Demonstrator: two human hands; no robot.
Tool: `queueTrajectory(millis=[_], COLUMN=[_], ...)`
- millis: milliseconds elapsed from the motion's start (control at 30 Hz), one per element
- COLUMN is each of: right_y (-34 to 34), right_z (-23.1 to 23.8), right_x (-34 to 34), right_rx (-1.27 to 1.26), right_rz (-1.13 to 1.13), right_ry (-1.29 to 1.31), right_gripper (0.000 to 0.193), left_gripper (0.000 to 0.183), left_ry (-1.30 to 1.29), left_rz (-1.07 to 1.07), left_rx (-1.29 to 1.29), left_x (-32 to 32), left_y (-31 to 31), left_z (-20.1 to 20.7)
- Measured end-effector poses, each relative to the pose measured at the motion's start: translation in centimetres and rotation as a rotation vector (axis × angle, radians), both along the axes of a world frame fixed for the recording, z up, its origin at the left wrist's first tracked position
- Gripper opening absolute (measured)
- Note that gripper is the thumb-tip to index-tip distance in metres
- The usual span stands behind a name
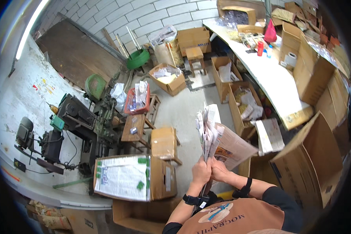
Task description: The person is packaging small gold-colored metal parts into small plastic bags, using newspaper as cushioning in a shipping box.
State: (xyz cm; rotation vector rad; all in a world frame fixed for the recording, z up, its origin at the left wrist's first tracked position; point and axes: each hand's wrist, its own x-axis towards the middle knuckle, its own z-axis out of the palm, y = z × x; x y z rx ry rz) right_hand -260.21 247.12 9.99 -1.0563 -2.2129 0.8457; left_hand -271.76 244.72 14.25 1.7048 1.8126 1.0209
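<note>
A bundle of folded newspaper sheets (209, 130) stands upright in front of my body, gripped at its lower end by both hands. My left hand (202, 171) is closed round the left edge of the bundle. Beside it, almost touching, my right hand (220, 170) is closed on the right side. One printed sheet (234, 145) fans out to the right, above the right hand. Left of my hands is a cardboard carton (162, 180), with a flat newspaper (123, 180) and several small green pieces (140, 185) on top.
Dark machinery (80, 117) lines the left wall. Wooden stools (134, 128) and a red crate (138, 97) stand beyond the carton. A long white table (257, 74) runs along the right, with open boxes (243, 103) below. A big open carton (308, 167) stands close on my right.
</note>
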Motion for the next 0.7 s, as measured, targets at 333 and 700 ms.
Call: queueTrajectory(millis=[333, 700], right_y=[25.9, 54.8], right_z=[4.0, -6.4], right_x=[-6.3, -11.4], right_rx=[-0.081, -0.298], right_rz=[-0.015, -0.114], right_ry=[-0.167, 0.319], right_gripper=[0.067, 0.072], left_gripper=[0.037, 0.023], left_ry=[-0.067, 0.268], left_rz=[-0.037, -0.124], left_rx=[-0.021, -0.112], left_x=[-7.4, -7.6], left_y=[27.9, 65.4], left_z=[0.9, -1.6])
